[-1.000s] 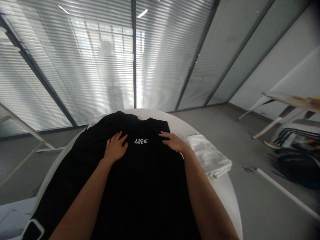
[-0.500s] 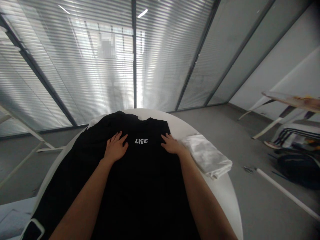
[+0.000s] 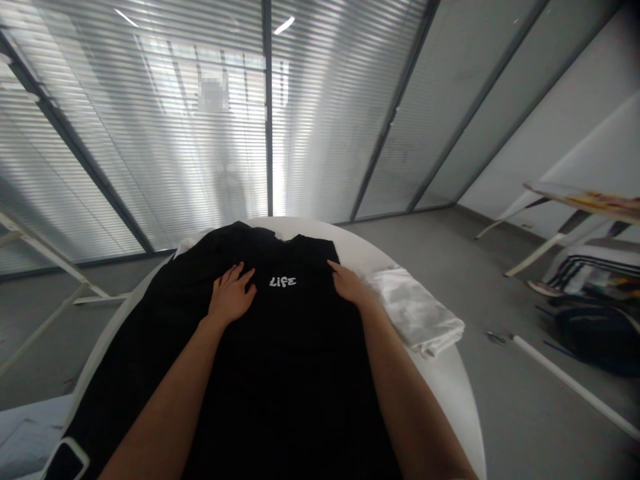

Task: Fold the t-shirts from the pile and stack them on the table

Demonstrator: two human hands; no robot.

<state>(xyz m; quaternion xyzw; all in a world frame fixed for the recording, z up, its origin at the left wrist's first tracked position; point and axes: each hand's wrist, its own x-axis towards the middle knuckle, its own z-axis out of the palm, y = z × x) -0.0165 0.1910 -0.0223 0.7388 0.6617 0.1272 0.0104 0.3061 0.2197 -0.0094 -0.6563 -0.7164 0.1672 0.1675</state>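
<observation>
A black long-sleeved top (image 3: 290, 360) lies spread over a round white table (image 3: 467, 413), its neckline at the far side. Small white lettering (image 3: 283, 282), seen upside down, marks its chest. My left hand (image 3: 233, 298) rests flat on the cloth left of the lettering, fingers apart. At the top's right edge, my right hand (image 3: 347, 283) has its fingers drawn together on the fabric, the index finger reaching forward and the others tucked out of sight. One sleeve (image 3: 135, 340) runs down the left side. A folded white cloth (image 3: 415, 310) lies beside my right forearm.
A dark-faced object with a pale rim (image 3: 67, 460) sits at the lower left. Behind the table stands a glass partition with blinds (image 3: 210, 153). On the right are a wooden-topped table (image 3: 585, 198), a dark bag (image 3: 600, 333) and a white pole (image 3: 575, 387) on the floor.
My right hand has shifted slightly right to the top's edge, and its spread fingers have closed together. My left hand stays where it was.
</observation>
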